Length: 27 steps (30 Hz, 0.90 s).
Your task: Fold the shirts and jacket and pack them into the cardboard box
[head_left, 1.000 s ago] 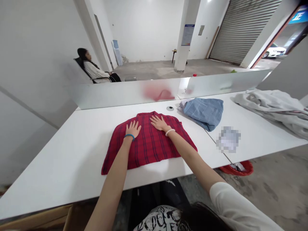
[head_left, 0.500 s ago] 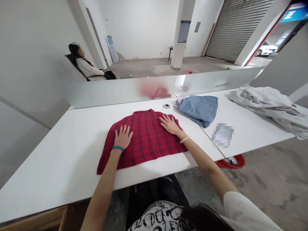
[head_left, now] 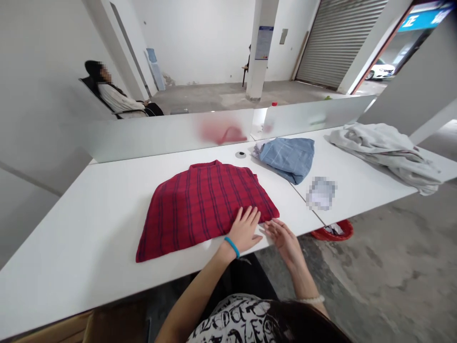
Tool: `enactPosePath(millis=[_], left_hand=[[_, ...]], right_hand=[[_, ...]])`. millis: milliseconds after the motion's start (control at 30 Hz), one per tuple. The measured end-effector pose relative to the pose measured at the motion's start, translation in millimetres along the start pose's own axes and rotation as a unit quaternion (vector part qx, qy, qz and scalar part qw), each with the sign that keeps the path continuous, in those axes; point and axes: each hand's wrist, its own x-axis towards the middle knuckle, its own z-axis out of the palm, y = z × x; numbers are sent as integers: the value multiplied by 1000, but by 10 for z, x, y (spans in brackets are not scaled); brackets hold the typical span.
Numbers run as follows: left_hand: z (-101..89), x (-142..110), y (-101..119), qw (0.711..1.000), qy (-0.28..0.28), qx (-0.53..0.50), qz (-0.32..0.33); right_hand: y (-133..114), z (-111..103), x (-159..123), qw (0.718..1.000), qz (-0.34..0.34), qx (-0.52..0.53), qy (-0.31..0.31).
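A red plaid shirt (head_left: 200, 205) with dark blue lines lies folded and flat on the white table (head_left: 89, 228), its collar toward the far side. My left hand (head_left: 244, 228), with a blue band at the wrist, rests with fingers spread on the shirt's near edge, right of its middle. Close beside it, my right hand (head_left: 285, 240) is at the shirt's near right corner, fingers stretched out and partly curved. I see nothing held in it; whether it touches the cloth I cannot tell.
A folded blue garment (head_left: 287, 157) lies beyond the shirt to the right, and a pale grey garment (head_left: 385, 152) farther right. A frosted divider (head_left: 171, 133) edges the table's back. A red bin (head_left: 335, 231) stands below the front edge. A person (head_left: 117, 95) sits beyond the divider.
Both hands have left the upper part of the shirt. My left hand has moved right and nearer me; my right hand has come down to the near right corner.
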Motion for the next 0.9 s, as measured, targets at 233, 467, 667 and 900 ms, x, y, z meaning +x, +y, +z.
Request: enactPosePath(millis=[233, 467, 667, 900], left_hand=[[317, 338, -82, 998, 9, -5, -59], [112, 338, -60, 979, 62, -136, -141], [-250, 394, -441, 988, 32, -113, -97], [-236, 412, -1573, 946, 30, 36, -322]], right_hand=[[184, 89, -10, 994, -4, 102, 35], [132, 301, 255, 988, 112, 95, -55], [123, 801, 513, 988, -12, 153, -19], [186, 988, 433, 987, -59, 142, 45]])
